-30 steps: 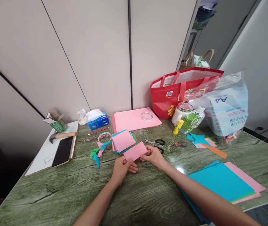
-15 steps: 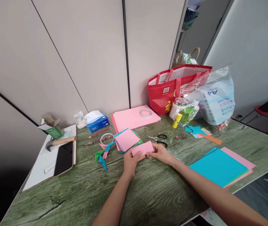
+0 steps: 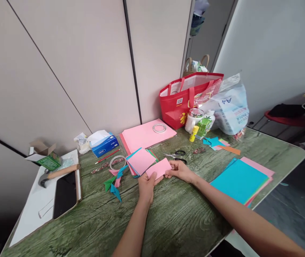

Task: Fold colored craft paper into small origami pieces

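Observation:
A small pink sheet of paper (image 3: 158, 169), folded into a rectangle, is held between both hands just above the table. My left hand (image 3: 146, 184) grips its left end, thumb on top. At the right end, my right hand (image 3: 180, 171) pinches the lower corner with thumb and fingers. Right behind the paper lies a stack of square coloured sheets (image 3: 141, 160), pink uppermost. Black-handled scissors (image 3: 176, 155) rest just beyond my right hand. To the left of my left hand are several folded paper pieces (image 3: 115, 192) in blue, green and pink.
Left: a phone (image 3: 65, 195), a hammer (image 3: 58, 173) and a tissue box (image 3: 104, 144). Back: large pink sheets (image 3: 141, 137), a red bag (image 3: 171, 107), a glue stick (image 3: 194, 133) and a plastic paper bag (image 3: 228, 110). Blue sheets (image 3: 240, 180) lie near the right edge.
The view has turned slightly to the right, so most things sit further left. Both hands keep hold of the pink paper, which looks slightly more tilted.

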`<state>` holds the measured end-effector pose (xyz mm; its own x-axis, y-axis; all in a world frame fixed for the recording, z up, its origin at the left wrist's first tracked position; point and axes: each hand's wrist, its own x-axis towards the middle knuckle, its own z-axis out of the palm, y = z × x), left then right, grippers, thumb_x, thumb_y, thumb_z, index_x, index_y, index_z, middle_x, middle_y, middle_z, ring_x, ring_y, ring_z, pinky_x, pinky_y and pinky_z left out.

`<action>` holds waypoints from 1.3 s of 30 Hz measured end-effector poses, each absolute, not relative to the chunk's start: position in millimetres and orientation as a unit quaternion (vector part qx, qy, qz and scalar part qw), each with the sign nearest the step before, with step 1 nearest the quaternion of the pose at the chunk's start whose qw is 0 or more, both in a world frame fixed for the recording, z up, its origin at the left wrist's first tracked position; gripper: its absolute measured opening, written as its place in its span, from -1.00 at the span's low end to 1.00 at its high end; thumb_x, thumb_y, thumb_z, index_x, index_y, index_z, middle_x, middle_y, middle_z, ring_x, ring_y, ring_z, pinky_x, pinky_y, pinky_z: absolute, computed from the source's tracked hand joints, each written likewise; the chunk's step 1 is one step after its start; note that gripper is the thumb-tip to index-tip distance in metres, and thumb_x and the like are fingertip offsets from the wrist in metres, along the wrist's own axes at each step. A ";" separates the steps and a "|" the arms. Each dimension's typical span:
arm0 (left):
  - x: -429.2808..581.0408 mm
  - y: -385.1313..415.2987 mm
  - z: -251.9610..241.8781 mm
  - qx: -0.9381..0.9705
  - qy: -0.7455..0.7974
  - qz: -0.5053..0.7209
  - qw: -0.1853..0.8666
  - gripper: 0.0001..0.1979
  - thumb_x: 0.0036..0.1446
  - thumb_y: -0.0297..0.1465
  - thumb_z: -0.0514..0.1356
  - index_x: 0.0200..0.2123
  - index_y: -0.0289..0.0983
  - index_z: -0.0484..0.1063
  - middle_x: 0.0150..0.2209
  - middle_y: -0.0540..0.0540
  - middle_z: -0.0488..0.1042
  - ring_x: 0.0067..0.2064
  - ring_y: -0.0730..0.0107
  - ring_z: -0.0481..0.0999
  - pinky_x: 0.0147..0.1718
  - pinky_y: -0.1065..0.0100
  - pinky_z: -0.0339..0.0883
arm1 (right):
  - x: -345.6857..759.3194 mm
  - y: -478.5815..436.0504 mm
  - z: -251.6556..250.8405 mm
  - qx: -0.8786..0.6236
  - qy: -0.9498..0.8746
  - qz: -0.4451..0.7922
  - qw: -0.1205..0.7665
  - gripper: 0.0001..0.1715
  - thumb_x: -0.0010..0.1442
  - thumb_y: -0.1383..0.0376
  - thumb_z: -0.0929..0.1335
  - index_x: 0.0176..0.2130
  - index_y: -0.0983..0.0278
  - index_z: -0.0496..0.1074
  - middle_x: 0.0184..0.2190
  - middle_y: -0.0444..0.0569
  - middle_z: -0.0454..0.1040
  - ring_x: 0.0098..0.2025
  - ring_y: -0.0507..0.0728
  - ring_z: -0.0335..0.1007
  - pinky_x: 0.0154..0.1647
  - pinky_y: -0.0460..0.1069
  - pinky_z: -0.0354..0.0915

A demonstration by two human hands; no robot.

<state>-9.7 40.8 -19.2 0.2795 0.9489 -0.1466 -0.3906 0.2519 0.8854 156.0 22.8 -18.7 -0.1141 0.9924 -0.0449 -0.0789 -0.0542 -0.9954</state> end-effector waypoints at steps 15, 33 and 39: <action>-12.2 44.0 -26.3 0.418 0.406 0.491 0.648 -0.63 -0.25 -0.30 0.32 -0.32 -0.39 0.45 -0.22 -0.20 0.54 -0.22 0.17 0.52 -0.22 0.12 0.39 | 165.3 26.6 -24.7 -0.392 -0.481 0.623 0.476 -0.46 -0.04 0.13 0.37 -0.10 0.36 0.26 -0.40 0.03 0.52 -0.42 0.09 0.49 -0.45 -0.06 0.37; -0.4 33.7 -2.4 0.483 0.507 0.451 0.553 -0.61 -0.39 -0.47 0.36 -0.34 -0.38 0.47 -0.43 -0.06 0.55 -0.38 0.29 0.50 -0.35 0.33 0.39 | 151.6 29.9 -27.6 -0.493 -0.492 0.520 0.494 -0.69 -0.15 0.25 0.39 -0.36 0.31 0.29 -0.55 -0.17 0.37 -0.61 0.01 0.32 -0.58 -0.05 0.36; -8.5 33.8 2.8 0.351 0.452 0.463 0.677 -0.64 -0.32 -0.47 0.36 -0.34 -0.38 0.43 -0.42 -0.10 0.56 -0.37 0.33 0.54 -0.23 0.26 0.41 | 157.8 30.4 -20.9 -0.472 -0.454 0.547 0.522 -0.63 -0.14 0.24 0.40 -0.30 0.30 0.27 -0.53 -0.16 0.37 -0.57 0.03 0.33 -0.58 -0.04 0.39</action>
